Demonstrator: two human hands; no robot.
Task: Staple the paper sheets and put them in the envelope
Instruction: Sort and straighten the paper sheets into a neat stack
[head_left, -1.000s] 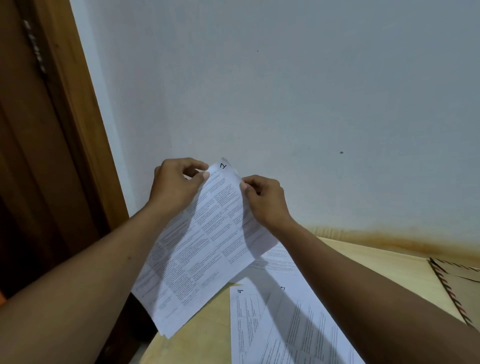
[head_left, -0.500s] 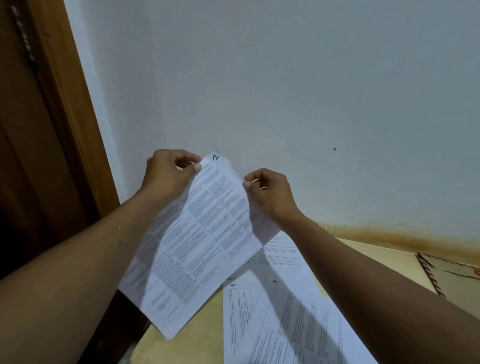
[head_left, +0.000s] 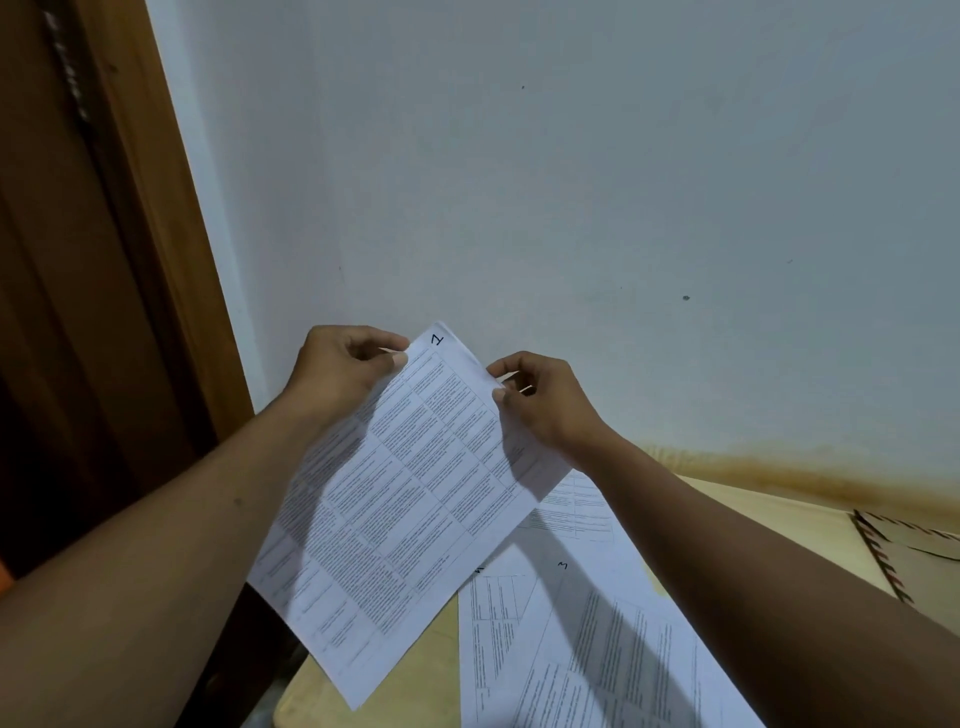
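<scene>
I hold printed paper sheets (head_left: 405, 499) up in the air, tilted, with a handwritten number at the top corner. My left hand (head_left: 340, 369) pinches the top left edge. My right hand (head_left: 540, 400) pinches the top right edge, its fingers at the sheets' corner. More printed sheets (head_left: 582, 639), numbered 3 and 4, lie flat on the table below. A brown envelope (head_left: 914, 561) with a striped border lies at the table's right edge, partly cut off. No stapler is in view.
A light wooden table (head_left: 737, 525) stands against a pale wall (head_left: 571, 182) with a brown stain along its base. A dark wooden door frame (head_left: 130, 208) runs down the left side, beside the table's left edge.
The held sheets stay between both hands at about the same height. My right hand's fingers have shifted slightly on the top right edge. The view has shifted a little.
</scene>
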